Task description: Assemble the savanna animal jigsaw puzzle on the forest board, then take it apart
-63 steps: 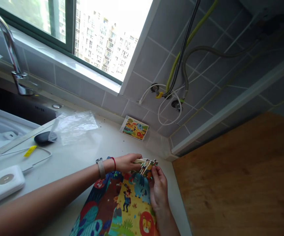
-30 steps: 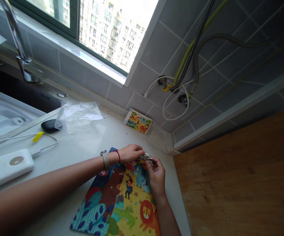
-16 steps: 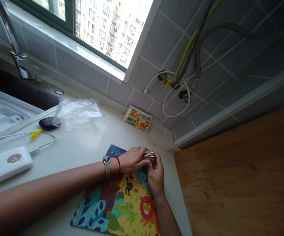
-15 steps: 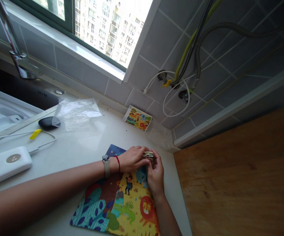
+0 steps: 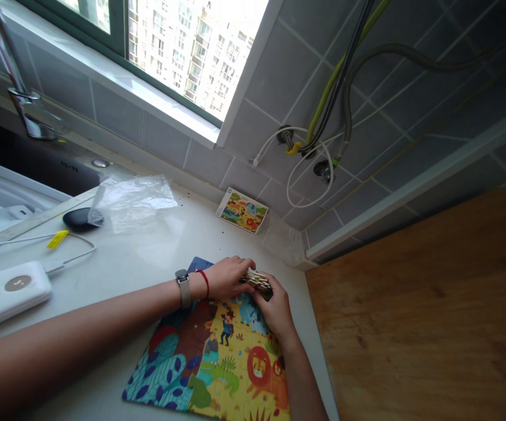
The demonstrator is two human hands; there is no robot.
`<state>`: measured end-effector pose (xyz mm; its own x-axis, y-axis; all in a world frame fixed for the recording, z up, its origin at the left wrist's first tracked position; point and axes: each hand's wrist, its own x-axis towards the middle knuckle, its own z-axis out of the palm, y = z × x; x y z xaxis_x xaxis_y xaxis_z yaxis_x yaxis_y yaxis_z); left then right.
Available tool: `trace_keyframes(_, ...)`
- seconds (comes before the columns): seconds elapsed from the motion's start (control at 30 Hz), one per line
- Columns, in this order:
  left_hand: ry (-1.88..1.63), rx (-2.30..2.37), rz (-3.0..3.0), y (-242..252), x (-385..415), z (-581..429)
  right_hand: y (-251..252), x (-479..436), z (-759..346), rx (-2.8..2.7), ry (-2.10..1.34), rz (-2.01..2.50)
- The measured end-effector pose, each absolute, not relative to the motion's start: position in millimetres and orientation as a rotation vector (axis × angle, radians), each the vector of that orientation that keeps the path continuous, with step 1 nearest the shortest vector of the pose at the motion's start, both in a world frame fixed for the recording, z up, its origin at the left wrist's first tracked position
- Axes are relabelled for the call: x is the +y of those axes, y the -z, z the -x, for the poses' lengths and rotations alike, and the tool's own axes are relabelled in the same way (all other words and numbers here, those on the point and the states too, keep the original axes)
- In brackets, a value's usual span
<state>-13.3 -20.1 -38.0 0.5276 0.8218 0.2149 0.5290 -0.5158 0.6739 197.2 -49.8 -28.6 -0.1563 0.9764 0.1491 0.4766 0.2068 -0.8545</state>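
Between my two hands is a small stack of puzzle pieces (image 5: 258, 280), seen edge-on. My left hand (image 5: 229, 277), with a watch and a red cord at the wrist, is closed on the stack's left end. Fingers of my right hand (image 5: 276, 307) wrap round its right end. Below them lies a joined jigsaw puzzle (image 5: 218, 374) with a lion, a crocodile and a small figure in a hat. The puzzle's upper part is partly covered by my hands and left forearm.
A picture card (image 5: 243, 210) leans near the tiled wall, beside clear plastic (image 5: 281, 240). A plastic bag (image 5: 134, 202), a black oval object (image 5: 79, 218) and a white device (image 5: 11, 295) with a cable lie left. A wooden board (image 5: 423, 316) stands right; the sink (image 5: 25, 155) is far left.
My hands have shifted slightly left and spread a little apart, so more of the stack's edges show. More of the puzzle's elephant and lions is uncovered.
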Motion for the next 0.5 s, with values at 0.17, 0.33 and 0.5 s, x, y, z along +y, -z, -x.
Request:
trace_keyframes(0.17, -0.679, 1.112, -2.299, 35.8, -18.5, 13.4, 41.4, -47.8, -204.4, -1.718, -0.765, 1.554)
trace_keyframes(0.33, -0.604, 1.15, -2.445, 40.7, -20.9, 9.7, 48.3, -52.9, -203.3, -1.838, -0.687, 1.583)
trace_keyframes(0.5, -0.607, 1.116, -2.438, 42.4, -24.7, 6.2, 49.3, -55.7, -196.3, -1.826, -0.783, 1.42)
